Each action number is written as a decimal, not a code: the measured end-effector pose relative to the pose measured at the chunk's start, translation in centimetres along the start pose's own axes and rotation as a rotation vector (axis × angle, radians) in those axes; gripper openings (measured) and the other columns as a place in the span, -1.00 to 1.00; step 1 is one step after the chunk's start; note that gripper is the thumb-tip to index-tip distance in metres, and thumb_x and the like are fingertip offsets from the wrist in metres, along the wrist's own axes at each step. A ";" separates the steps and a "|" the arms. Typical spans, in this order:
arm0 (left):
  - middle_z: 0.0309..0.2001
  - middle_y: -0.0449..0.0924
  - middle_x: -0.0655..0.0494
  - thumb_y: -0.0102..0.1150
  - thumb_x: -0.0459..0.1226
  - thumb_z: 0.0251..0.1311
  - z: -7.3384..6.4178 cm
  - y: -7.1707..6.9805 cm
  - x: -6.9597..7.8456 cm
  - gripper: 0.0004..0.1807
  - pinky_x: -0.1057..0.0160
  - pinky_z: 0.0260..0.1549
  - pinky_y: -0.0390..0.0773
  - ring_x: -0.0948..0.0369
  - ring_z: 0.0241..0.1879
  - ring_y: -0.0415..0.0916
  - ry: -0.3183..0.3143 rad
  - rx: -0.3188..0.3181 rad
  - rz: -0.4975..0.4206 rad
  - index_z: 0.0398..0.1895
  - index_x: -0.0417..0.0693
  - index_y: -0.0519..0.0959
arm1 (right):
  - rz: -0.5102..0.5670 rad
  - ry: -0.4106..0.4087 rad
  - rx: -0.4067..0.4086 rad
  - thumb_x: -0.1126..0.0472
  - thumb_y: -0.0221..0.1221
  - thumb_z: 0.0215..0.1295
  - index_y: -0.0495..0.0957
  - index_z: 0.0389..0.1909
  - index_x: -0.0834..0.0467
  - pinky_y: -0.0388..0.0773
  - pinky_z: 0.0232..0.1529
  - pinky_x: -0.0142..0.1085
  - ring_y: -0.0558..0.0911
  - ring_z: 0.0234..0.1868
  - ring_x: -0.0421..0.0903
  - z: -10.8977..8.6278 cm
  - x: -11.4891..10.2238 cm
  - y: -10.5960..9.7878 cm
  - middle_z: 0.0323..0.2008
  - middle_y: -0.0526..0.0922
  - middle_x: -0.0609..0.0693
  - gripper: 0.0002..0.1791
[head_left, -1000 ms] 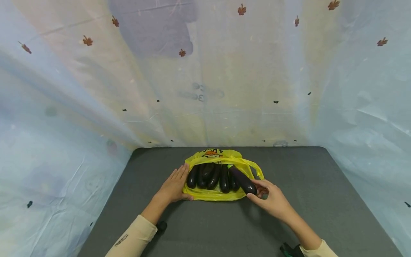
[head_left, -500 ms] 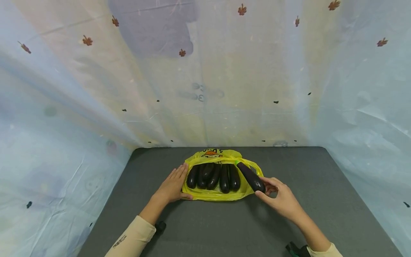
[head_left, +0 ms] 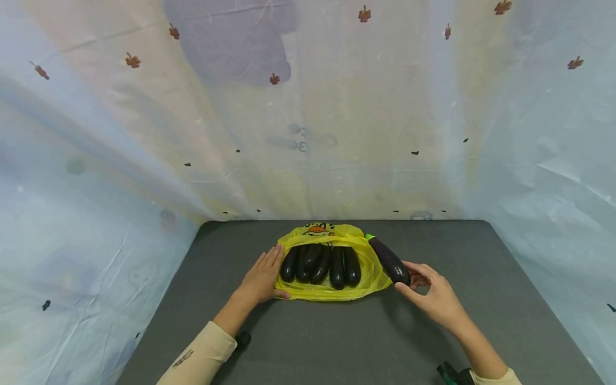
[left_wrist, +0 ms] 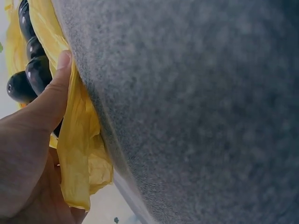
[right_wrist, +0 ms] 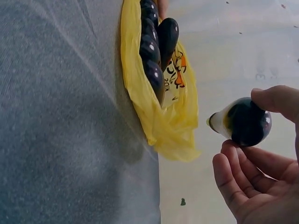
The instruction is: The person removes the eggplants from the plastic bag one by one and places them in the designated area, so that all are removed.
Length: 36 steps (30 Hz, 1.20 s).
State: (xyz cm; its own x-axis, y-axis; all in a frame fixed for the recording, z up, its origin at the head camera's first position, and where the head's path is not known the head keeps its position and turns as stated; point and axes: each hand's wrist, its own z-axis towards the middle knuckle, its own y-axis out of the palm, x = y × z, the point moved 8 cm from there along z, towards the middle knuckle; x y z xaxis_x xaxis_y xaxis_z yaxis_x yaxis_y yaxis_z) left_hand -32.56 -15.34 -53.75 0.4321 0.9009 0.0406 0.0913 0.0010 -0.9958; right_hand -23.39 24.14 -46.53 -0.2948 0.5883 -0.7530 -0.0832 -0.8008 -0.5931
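Note:
A yellow plastic bag lies on its side on the grey table, its mouth facing me. Inside it several glossy dark eggplants rest side by side. My left hand rests at the bag's left side with fingers straight, and in the left wrist view its thumb lies along the yellow rim. Just right of the bag, my right hand pinches the blunt end of one eggplant between thumb and fingertips. That eggplant's green stem end points away from me, up and left, close to the bag's right edge.
Grey table surface stretches in front of the bag and to both sides. Behind it hangs a pale plastic sheet with leaf prints, which also covers both sides. Dark straps show at my wrists.
My right hand has moved right with the eggplant, from over the bag's mouth to beside its right edge. The bag's right handle has dropped down. My left hand has stayed in place.

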 end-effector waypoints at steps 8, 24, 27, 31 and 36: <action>0.75 -0.16 -0.20 0.50 0.34 0.05 -0.2 -0.3 0.2 0.47 -0.11 0.67 0.01 -0.09 0.72 -0.11 -0.006 0.010 -0.012 0.76 -0.25 -0.12 | -0.040 0.033 0.014 0.09 0.45 0.43 0.57 0.41 0.25 0.72 -0.13 -0.20 0.65 -0.19 -0.28 0.2 1.4 -0.4 -0.02 0.67 0.06 -0.38; 0.75 -0.18 -0.19 0.50 0.35 0.05 0.0 -0.1 0.2 0.49 -0.09 0.68 -0.01 -0.07 0.73 -0.14 -0.005 0.007 0.006 0.77 -0.23 -0.15 | -0.080 0.084 0.066 0.08 0.46 0.41 0.54 0.40 0.35 0.70 -0.17 -0.28 0.66 -0.22 -0.30 0.4 3.6 -0.9 0.03 0.69 0.20 -0.33; 0.75 -0.17 -0.21 0.52 0.33 0.04 -0.1 -0.3 0.3 0.49 -0.11 0.67 0.00 -0.09 0.72 -0.13 -0.002 0.008 0.000 0.76 -0.24 -0.14 | -0.087 0.097 0.067 0.08 0.47 0.41 0.54 0.40 0.35 0.67 -0.17 -0.29 0.66 -0.22 -0.30 0.3 4.0 -0.9 0.05 0.68 0.21 -0.32; 0.75 -0.16 -0.22 0.52 0.33 0.04 0.0 -0.3 0.4 0.49 -0.12 0.67 0.01 -0.10 0.72 -0.11 0.005 0.009 0.000 0.76 -0.26 -0.14 | -0.100 0.133 0.061 0.06 0.47 0.40 0.53 0.41 0.35 0.64 -0.20 -0.33 0.65 -0.22 -0.26 0.2 4.8 -0.7 0.03 0.68 0.20 -0.30; 0.75 -0.18 -0.20 0.48 0.36 0.05 0.0 -0.2 0.3 0.50 -0.09 0.67 0.00 -0.08 0.72 -0.13 0.003 0.005 0.018 0.77 -0.23 -0.17 | -0.122 0.172 0.034 0.05 0.47 0.41 0.53 0.40 0.37 0.66 -0.21 -0.34 0.67 -0.19 -0.12 0.1 5.7 -0.4 -0.01 0.68 0.20 -0.30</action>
State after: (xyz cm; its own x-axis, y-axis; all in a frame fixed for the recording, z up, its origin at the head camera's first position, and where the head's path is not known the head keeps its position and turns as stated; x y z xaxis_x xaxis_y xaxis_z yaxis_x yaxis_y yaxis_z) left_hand -32.47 -15.00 -53.51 0.4364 0.8995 0.0225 0.0791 -0.0135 -0.9968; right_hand -25.15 27.78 -50.60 -0.1143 0.6889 -0.7158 -0.1411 -0.7244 -0.6748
